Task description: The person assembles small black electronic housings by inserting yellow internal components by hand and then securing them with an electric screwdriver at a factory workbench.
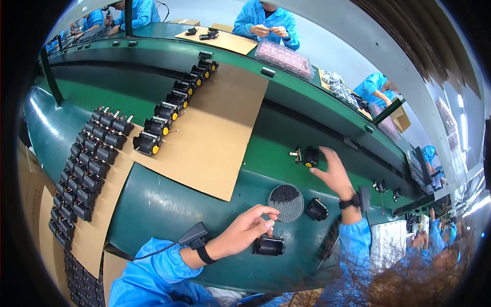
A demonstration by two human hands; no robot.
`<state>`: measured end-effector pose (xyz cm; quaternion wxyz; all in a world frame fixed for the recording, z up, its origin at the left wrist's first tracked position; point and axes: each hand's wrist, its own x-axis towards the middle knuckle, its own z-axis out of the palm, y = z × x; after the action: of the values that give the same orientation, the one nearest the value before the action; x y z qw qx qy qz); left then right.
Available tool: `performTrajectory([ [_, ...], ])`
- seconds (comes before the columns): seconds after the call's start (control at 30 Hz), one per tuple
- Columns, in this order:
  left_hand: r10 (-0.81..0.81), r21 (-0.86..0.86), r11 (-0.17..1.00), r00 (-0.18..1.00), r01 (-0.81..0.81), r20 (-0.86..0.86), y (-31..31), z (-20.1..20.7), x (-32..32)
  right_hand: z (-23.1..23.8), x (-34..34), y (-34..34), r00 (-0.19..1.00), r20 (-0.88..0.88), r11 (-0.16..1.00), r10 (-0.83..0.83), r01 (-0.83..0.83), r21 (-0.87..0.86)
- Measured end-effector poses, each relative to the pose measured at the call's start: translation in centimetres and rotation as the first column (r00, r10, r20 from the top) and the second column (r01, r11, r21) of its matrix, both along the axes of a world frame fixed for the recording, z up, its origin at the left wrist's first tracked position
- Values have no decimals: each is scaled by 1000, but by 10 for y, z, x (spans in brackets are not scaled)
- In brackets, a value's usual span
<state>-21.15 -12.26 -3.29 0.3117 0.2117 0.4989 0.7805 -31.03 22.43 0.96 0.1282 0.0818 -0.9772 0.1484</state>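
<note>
Bench (158,204), dark green, glossy; rows of black units (89,169) toward its left end. Cardboard sheet (225,138), yellow-marked units (166,111) lining its left edge. Blue-clad worker (245,23) beyond the bench's far edge. Left grip (238,233), fingertips nearly together; whether grasping, cannot tell. Black housing (269,246) just below, nearer the front edge. Round grey dish (291,211), black bits inside. Yellow-marked assembly (308,155), just left of right grip (336,174); that grip released, fingers spread.

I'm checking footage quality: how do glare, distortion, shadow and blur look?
In the head view, white glare streaks the green tabletop at far left; fisheye distortion bows the overhead frame; the cardboard sheet darkens toward its far end; blurry hair crosses the lower right; left hand and right hand look fairly clear.
</note>
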Motion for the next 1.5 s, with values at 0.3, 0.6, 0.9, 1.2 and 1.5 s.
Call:
performTrajectory([
  [0.3,46,-14,999,999,-45,29,-2,-14,-10,13,-24,-25,977,203,987,59,-27,-157],
  [0.6,-97,83,994,890,67,446,-10,0,-21,59,54,-125,527,376,646,763,-583,-493],
  [0.9,-100,92,994,870,63,484,-7,-5,-26,-25,-39,-46,968,247,971,-39,95,-221],
  [1.2,-245,358,933,765,19,596,-7,-13,-23,-39,-44,-31,990,116,977,77,-51,-207],
  [1.5,-239,369,930,777,9,582,-12,-16,-17,-5,-9,19,971,209,884,-113,194,-426],
])
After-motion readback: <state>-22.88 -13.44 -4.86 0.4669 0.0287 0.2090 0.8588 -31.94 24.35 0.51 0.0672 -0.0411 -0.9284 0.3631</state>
